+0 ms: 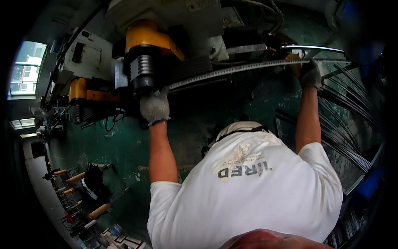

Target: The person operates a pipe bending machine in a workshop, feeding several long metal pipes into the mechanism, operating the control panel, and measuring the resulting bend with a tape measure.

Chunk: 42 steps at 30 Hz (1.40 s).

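Note:
My left hand (pixel 154 107), in a pale knit glove, is raised just below a black machine cylinder with a bright coiled section (pixel 143 70). Its fingertips are lost in shadow near the left end of a long white graduated measuring strip (pixel 240 68). That strip runs across to my right hand (pixel 311 75) and a little beyond it. The darker-gloved right hand is closed at the strip, its fingers overlapping the lower edge. What it grips is too dark to make out. Beside it on the left is a brownish-yellow piece (pixel 293 66).
A yellow machine arm (pixel 151 37) juts out above my left hand. Another yellow-armed machine (pixel 78 89) stands farther left. Long thin metal bars (pixel 346 95) lie in bundles at the right. A rack with wooden rollers (pixel 76 178) is at lower left, over a worn green floor (pixel 124 153).

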Motion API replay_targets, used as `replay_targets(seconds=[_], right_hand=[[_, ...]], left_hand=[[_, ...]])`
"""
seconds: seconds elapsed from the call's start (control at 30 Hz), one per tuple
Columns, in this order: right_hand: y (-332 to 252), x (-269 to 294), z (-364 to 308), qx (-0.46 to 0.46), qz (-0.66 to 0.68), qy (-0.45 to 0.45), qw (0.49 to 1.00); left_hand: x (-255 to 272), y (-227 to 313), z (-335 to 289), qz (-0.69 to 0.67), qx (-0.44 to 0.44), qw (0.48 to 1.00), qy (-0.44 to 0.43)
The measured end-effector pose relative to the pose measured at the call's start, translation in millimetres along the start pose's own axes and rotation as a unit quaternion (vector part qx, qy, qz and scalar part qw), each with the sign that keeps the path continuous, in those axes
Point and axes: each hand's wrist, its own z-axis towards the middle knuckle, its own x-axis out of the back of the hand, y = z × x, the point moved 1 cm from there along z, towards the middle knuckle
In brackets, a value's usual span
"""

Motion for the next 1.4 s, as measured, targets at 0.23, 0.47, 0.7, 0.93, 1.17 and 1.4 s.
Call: replay_targets(seconds=[0.23,0.47,0.7,0.93,1.17,1.4], right_hand=[[0,-167,-167,-0.044,-0.019,-0.158,0.986],[40,-262,-243,0.004,-0.212,-0.383,0.899],[5,-265,-240,0.043,-0.231,-0.346,0.908],[-5,-166,-214,-0.015,-0.326,-0.232,0.916],[-70,-207,-151,0.215,-0.342,-0.244,0.882],[-137,-438,-51,0.493,-0.358,-0.36,0.707]], left_hand=[[48,76,-52,-0.225,-0.015,0.966,-0.127],[41,152,-42,-0.456,-0.008,0.837,-0.302],[84,227,24,-0.521,-0.093,0.831,-0.172],[154,325,172,-0.372,-0.258,0.883,0.124],[154,376,276,-0.169,-0.168,0.953,0.188],[126,345,333,-0.058,-0.21,0.976,0.004]])
